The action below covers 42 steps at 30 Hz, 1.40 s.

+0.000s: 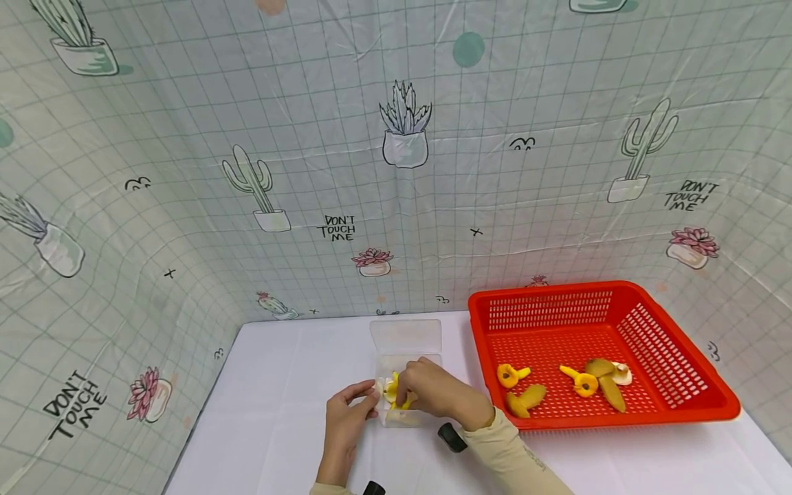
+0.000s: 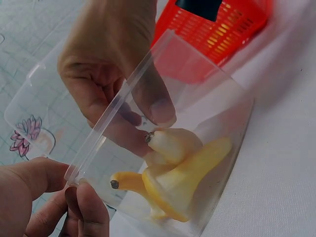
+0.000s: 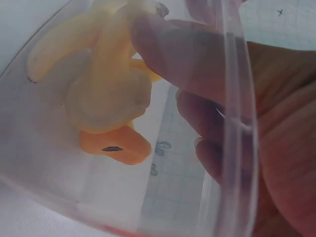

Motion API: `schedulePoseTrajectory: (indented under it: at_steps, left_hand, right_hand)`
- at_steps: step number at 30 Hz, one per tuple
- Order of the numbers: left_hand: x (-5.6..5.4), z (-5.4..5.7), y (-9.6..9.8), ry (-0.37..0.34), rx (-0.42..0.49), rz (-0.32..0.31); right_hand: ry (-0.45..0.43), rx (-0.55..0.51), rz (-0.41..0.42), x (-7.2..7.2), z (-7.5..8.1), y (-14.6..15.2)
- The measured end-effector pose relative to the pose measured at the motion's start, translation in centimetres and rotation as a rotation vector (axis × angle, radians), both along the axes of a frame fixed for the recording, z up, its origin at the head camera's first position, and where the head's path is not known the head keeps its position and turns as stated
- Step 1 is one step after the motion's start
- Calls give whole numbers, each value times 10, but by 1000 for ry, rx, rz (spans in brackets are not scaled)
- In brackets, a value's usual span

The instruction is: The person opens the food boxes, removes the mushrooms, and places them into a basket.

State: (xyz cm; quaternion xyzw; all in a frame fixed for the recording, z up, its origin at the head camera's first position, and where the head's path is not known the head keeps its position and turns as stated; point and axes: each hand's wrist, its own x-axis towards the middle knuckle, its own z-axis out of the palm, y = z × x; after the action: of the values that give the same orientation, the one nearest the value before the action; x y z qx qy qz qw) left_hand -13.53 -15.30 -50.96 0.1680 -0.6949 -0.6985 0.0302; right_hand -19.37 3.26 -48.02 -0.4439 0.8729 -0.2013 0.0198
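Observation:
A clear plastic box (image 1: 405,419) stands on the white table with its lid (image 1: 405,335) raised at the back. My left hand (image 1: 346,416) pinches the box's left rim between thumb and fingers. Inside the box my right hand (image 1: 438,392) reaches down, its thumb and fingers around a pale toy mushroom (image 2: 175,144), as seen through the wall in the left wrist view. Under and beside that one lie yellow toy mushrooms (image 2: 168,197), partly overlapping. The right wrist view shows the thumb against a pale stem (image 3: 111,54), with an orange-yellow piece (image 3: 116,144) below.
To the right stands a red perforated basket (image 1: 625,421). It holds yellow toy mushrooms (image 1: 586,385), brown pieces (image 1: 612,393) and a whitish piece (image 1: 622,374). A patterned cloth (image 1: 322,172) hangs behind the white table (image 1: 266,399).

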Motion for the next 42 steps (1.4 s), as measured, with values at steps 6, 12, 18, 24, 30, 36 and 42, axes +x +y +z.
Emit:
schedulePoseTrajectory:
  at_steps: [6, 12, 18, 24, 30, 36, 42]
  left_hand:
    - [1, 2, 1, 6, -3, -1]
    - [1, 4, 1, 7, 0, -2]
    - [1, 4, 1, 12, 4, -3]
    - [0, 2, 2, 12, 6, -3]
    - [0, 1, 2, 11, -3, -9]
    - [1, 2, 2, 12, -7, -8]
    - [0, 1, 0, 1, -18, -5]
  right_hand:
    - [4, 10, 22, 0, 3, 0]
    - [-3, 8, 35, -2, 1, -1]
    - [-24, 18, 35, -5, -4, -2]
    - [-49, -6, 25, -7, -7, -1]
    - [-49, -56, 8, -5, -8, 4]
    - [30, -165, -32, -1, -6, 9]
    - [32, -356, -128, 7, -2, 15]
